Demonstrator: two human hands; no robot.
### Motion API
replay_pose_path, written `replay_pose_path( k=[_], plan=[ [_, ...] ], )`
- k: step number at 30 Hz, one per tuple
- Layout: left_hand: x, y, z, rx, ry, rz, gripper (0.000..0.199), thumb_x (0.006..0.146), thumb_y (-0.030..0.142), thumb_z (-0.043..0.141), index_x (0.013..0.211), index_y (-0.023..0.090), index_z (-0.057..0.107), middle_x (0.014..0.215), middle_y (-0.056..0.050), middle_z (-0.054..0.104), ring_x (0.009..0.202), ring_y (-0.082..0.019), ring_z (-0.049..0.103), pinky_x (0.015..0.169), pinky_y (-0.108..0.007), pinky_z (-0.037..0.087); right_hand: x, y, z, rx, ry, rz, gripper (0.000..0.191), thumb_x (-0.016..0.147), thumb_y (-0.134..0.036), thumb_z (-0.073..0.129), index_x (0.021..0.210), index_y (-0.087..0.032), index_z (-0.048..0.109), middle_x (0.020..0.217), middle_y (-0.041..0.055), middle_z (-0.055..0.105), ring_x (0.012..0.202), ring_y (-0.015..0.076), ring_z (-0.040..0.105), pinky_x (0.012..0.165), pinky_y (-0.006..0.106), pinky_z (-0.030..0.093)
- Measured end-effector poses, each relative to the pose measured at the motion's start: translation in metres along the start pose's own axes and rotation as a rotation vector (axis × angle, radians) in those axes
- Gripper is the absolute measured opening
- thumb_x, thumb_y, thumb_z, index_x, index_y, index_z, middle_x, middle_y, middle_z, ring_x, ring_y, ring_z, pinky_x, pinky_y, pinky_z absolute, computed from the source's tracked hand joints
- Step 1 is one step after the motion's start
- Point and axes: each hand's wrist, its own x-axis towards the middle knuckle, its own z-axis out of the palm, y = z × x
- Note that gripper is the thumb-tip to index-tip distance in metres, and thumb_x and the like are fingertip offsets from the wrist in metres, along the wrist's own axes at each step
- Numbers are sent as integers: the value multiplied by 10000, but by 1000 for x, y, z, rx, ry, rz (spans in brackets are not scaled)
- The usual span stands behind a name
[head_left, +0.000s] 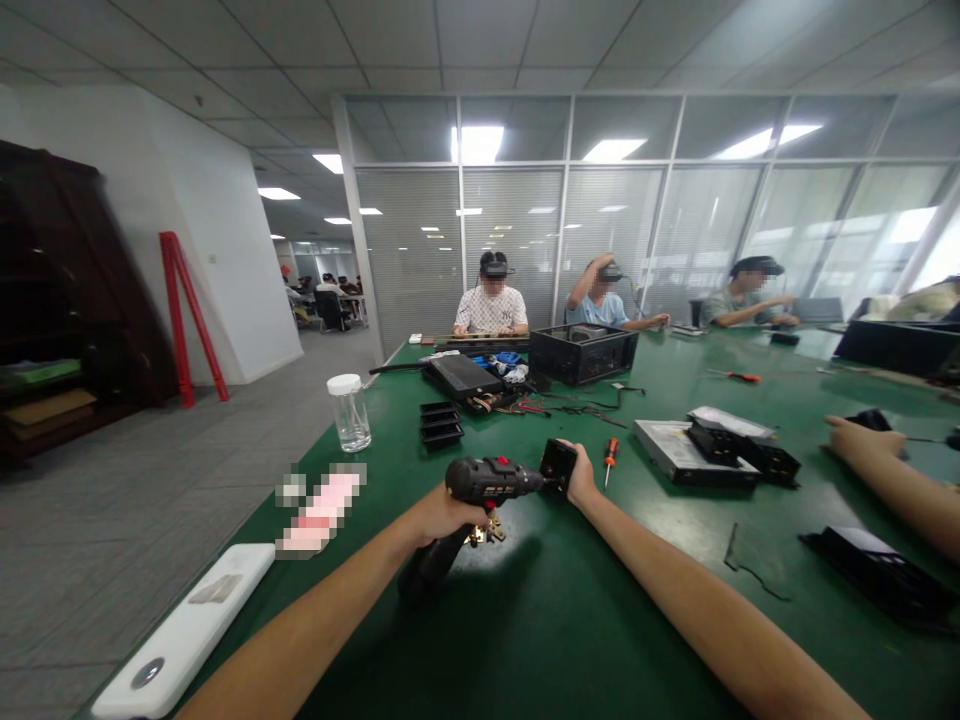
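Drill point(491, 480): black cordless with red accents, held over the table mid-view, chuck pointing right, grip slanting down-left
Left hand point(448, 512): fingers closed round the drill's grip
Black part point(558, 466): small and rectangular, held tilted at the chuck end; can't tell if the bit touches it
Right hand point(580, 476): fingers gripping the black part from its right side
Metal pieces point(490, 530): small, brass-coloured, below the drill
Table point(570, 640): green top, shiny
Screwdriver point(611, 453): orange and black handle, lying just right of the right hand, shaft toward the near side
Black trays point(441, 427): grouped beyond the drill, to its left
Jar point(350, 415): clear, white lid, upright, left of the black trays
White device point(187, 630): long, rounded, along the left table edge; pixelated pink item point(321, 512) near its far end
Black casing point(463, 377): flat, far side, cables point(555, 405) to its right
Black chassis point(583, 353): open frame, right of the black casing
Silver tray point(675, 455): right of the screwdriver, dark parts in and over it
Co-worker's hand point(866, 438): far right, on a dark object
People: three seated across the table, dark headgear on, glass partition point(510, 240) behind
Red stand point(191, 320): A-shaped, on the floor at left, by a white wall
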Motion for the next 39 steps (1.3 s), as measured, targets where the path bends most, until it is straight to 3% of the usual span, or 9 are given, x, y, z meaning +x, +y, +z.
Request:
replay_pose_path(
  k=[15, 39],
  plan=[
    [1, -1, 0, -16, -44, 2, 156, 525, 92, 612, 675, 101, 656, 602, -15, 605, 559, -129, 517, 554, -252, 392, 1, 1, -2, 9, 30, -16, 271, 702, -377, 449, 820, -202, 620, 573, -3, 604, 504, 182, 574, 489, 315, 481],
    [0, 4, -2, -25, -14, -20, 139, 530, 99, 615, 664, 101, 651, 604, -12, 615, 556, -126, 514, 543, -246, 378, 3, 3, -4, 26, -15, 2, 287, 717, -380, 427, 836, -203, 619, 570, 5, 623, 524, 191, 588, 485, 306, 468]
  ],
)
